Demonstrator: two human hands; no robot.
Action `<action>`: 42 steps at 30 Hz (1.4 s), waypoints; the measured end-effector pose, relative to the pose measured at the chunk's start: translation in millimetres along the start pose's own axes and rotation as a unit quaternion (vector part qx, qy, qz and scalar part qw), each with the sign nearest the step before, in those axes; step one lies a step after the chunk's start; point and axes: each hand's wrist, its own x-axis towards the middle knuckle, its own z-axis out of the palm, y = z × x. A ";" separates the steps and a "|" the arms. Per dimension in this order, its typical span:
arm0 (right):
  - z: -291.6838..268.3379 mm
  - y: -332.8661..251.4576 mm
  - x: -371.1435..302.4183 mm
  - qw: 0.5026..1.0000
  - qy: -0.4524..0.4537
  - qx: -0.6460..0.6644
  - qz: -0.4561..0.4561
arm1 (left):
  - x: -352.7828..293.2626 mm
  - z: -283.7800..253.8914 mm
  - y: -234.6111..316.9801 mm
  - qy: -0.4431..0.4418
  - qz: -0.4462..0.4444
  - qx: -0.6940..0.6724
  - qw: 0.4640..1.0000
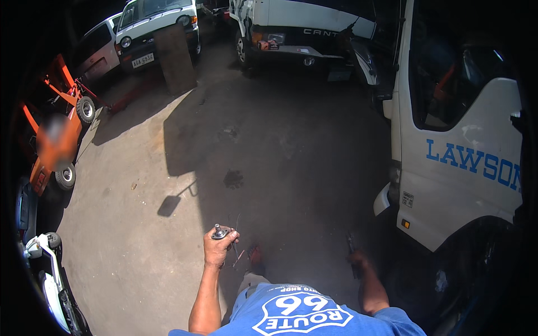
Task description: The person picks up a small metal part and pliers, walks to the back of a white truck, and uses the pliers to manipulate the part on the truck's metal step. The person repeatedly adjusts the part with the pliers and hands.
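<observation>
In sunlight, my left hand (216,250) is closed around a metal part with a round flange and a short upright stud (219,232), which looks like a ball joint. A thin wire-like strand sticks up beside its fingers. My right hand (360,259) hangs lower right in deep shade, next to the white truck. It is closed around a long, dark, narrow object (351,243), whose kind the shade hides. The two hands are well apart.
A white truck cab (457,162) stands close on my right. Another white truck (291,39) and a white van (159,33) are ahead. An orange wheeled lift (59,134) and a white motorcycle (51,285) line the left. Concrete floor (123,224) lies between, part sunlit.
</observation>
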 end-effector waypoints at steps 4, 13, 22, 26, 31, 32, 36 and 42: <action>1.6 -63.1 0.5 0.995 -0.082 0.058 0.014 | 118.4 36.0 46.6 -0.073 0.006 -0.008 0.997; 66.1 -123.9 53.9 0.941 -0.251 0.142 0.175 | 391.5 128.1 84.3 -0.133 -0.014 0.059 0.989; -91.0 -322.5 225.5 0.962 -0.163 0.153 0.156 | 624.8 256.8 138.6 -0.138 -0.043 0.145 0.979; -202.5 -429.1 318.2 0.985 -0.011 0.127 0.115 | 743.3 315.9 138.3 -0.194 -0.037 0.166 0.966; -281.4 -530.2 368.8 0.958 0.054 0.253 0.127 | 897.2 409.5 152.7 -0.276 -0.054 0.152 0.948; -283.7 -538.7 372.7 0.955 0.053 0.247 0.155 | 921.0 435.7 158.3 -0.296 -0.062 0.151 0.941; -253.2 -561.6 394.4 0.937 -0.040 0.289 0.193 | 1002.1 544.2 188.0 -0.387 -0.075 0.162 0.905; -166.7 -595.4 405.6 0.870 -0.106 0.371 0.307 | 1093.8 711.0 192.4 -0.493 -0.057 0.180 0.849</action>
